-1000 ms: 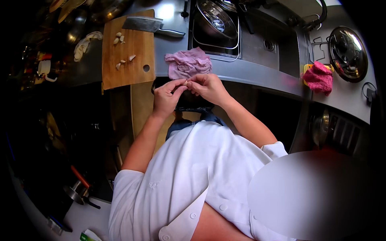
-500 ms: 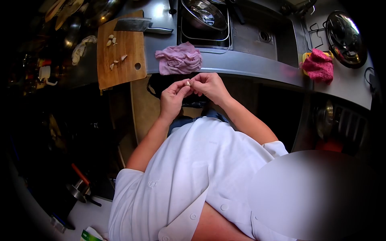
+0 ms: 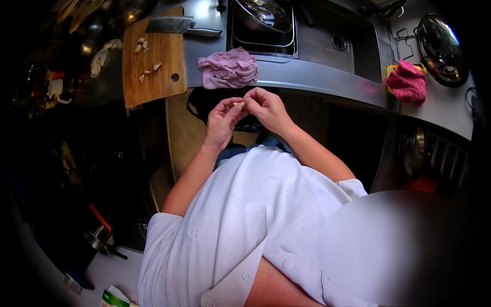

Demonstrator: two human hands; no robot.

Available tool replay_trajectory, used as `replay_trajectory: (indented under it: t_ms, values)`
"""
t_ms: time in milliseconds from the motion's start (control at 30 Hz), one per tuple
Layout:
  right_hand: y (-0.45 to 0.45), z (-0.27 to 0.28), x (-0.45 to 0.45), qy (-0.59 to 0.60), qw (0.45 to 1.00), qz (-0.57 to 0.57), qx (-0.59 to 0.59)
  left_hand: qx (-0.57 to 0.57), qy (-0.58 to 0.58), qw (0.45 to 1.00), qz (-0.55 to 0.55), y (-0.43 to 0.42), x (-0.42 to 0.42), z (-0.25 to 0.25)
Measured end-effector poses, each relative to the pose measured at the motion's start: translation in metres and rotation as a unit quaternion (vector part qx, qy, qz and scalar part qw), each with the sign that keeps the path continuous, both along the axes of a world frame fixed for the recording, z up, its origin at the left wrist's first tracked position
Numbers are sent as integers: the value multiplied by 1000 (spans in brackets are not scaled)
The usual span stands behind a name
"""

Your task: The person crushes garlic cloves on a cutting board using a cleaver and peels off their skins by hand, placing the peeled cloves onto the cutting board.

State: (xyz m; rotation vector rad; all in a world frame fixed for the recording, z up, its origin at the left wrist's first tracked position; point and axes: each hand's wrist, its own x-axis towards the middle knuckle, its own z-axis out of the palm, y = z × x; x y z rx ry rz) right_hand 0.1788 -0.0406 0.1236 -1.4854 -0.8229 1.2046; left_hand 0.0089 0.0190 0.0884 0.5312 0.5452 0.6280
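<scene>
A small pale garlic clove sits between the fingertips of both hands, in front of the counter's edge. My left hand is closed, pinching the clove between thumb and fingers. From the other side my right hand is also closed, its thumb and fingertips pressed against the clove's end. Several more garlic cloves lie in two loose groups on a wooden cutting board up to the left. Across the board's far end rests a cleaver, its handle pointing right over the steel counter.
A crumpled pink cloth lies on the counter just beyond my hands. Behind it is a rack with a metal bowl. The steel sink is right of that, then a red cloth and a black pan lid.
The clove shows more lengthwise between my fingers, and my hands have shifted slightly upward in view. The right fingers have moved a little against it. The things on the counter stay put.
</scene>
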Motion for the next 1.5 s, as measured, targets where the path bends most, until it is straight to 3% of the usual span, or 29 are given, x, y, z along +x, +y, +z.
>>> replay_trajectory:
  t_ms: [133,433,533,667,867,967,1267,1367,1500]
  values:
    - [-2,-2,-1,45,999,-9,-13,-31,-18,999,-13,6,-10,-11]
    - [-4,-3,-7,-60,997,-32,-23,-94,-11,995,-20,7,-15,-12]
    - [-4,1,-10,-197,974,-30,107,-110,8,994,-11,7,-14,-16]
    - [-2,2,-4,-343,926,64,146,-69,64,996,-1,3,-12,-26]
    - [1,4,5,-430,874,132,184,-13,122,992,2,2,-12,-19]
    - [3,6,8,-434,872,143,177,51,174,984,0,2,-9,-8]
    - [5,-2,-3,-428,889,87,139,126,172,977,-16,9,-7,-4]
    - [4,1,-5,-288,954,49,61,128,175,976,-27,12,-7,-2]
    - [4,2,-1,-182,982,51,-20,92,158,982,-37,17,-6,0]
